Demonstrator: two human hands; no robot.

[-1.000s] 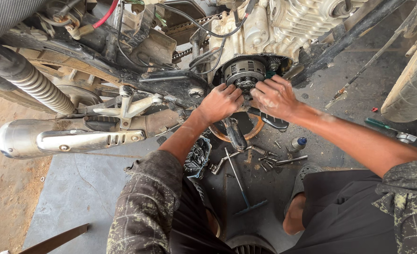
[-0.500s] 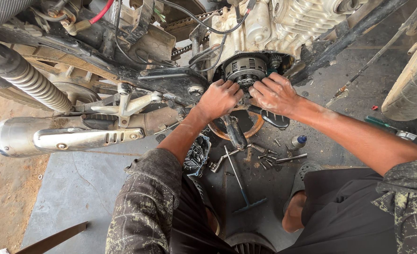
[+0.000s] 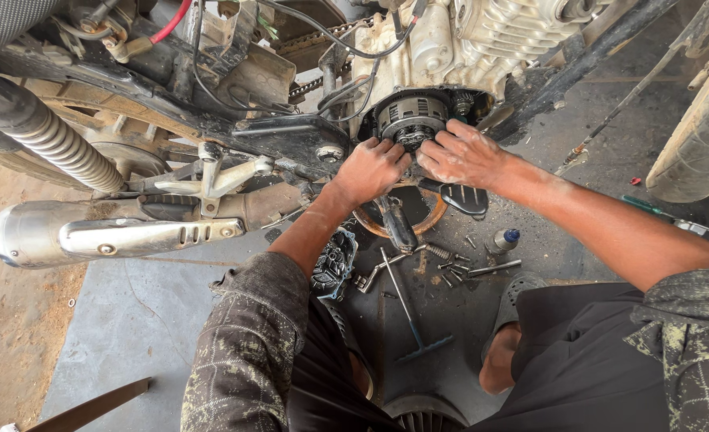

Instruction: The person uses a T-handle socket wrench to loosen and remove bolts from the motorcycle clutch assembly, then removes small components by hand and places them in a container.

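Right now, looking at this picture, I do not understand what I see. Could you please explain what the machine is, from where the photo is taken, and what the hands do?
The camera sits on the person's head and looks down, so you see their own arms and knees. The machine is a motorcycle with its engine side cover off. Both hands, the left hand and the right hand, press on the round clutch assembly in the open engine. Neither hand holds a tool. Below, on the dirty floor, lie loose bolts, a T-handle wrench, a small bottle and a removed engine part. The shiny exhaust pipe is at the left.
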